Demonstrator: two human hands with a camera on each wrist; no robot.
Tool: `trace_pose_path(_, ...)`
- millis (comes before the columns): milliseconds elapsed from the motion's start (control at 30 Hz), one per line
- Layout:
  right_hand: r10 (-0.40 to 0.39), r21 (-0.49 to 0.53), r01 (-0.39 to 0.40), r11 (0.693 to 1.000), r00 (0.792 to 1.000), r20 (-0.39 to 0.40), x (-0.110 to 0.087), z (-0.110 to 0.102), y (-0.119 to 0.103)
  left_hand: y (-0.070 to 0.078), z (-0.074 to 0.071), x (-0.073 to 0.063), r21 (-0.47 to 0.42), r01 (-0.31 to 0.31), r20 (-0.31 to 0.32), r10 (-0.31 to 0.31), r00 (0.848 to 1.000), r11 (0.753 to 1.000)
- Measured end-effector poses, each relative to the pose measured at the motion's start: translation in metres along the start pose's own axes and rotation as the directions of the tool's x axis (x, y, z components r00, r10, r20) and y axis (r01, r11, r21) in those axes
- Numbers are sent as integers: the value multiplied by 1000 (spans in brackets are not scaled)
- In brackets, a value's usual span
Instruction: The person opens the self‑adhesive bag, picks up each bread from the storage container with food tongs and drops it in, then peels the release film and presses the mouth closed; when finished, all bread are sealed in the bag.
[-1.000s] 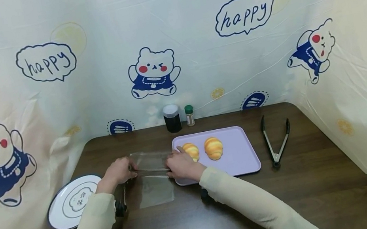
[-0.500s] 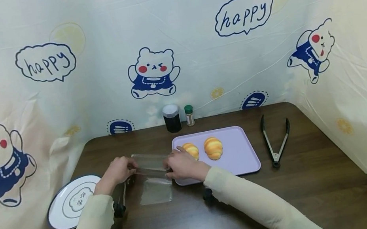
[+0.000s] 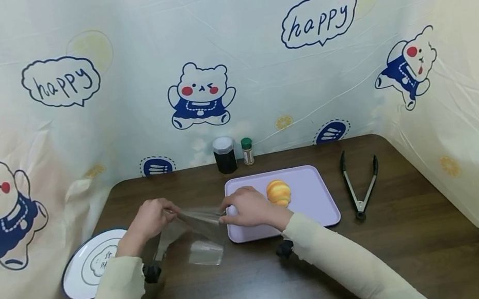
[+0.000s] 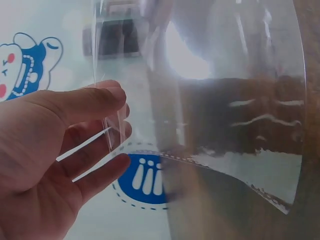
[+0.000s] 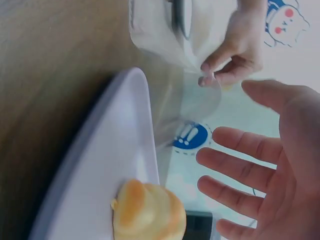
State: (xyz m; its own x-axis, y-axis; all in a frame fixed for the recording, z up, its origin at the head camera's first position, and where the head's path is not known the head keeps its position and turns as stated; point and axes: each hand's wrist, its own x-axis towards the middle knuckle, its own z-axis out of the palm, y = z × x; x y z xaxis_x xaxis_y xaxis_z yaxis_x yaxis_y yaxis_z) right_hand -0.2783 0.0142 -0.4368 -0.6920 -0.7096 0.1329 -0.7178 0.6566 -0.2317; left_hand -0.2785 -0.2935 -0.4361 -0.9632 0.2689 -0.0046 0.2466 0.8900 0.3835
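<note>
Left hand [image 3: 154,219] pinches clear plastic [image 4: 240,120] by its left edge, likely keeping it raised; right hand [image 3: 250,208], fingers spread, holds nothing.

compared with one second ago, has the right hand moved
Yes, the right hand has shifted to the person's right, farther over the purple tray in the head view.

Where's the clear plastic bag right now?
Left of centre in the head view: the bag is pinched in the left hand, just left of the lilac tray.
</note>
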Motion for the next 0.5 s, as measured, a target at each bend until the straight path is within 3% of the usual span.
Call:
trace_pose_path(67, 7, 33, -7, 999, 1000, -9, -4, -5, 4, 3, -3, -2, -6, -10, -19, 10, 1000, 1000)
trace_pose_path(267, 96, 146, -99, 984, 995, 27, -15, -18, 13, 13, -10, -1, 56, -121, -102, 126, 987, 991)
trace_pose_path(500, 126, 222, -129, 967, 992, 27, -18, -21, 22, 30, -17, -3, 51, -168, -144, 174, 974, 984)
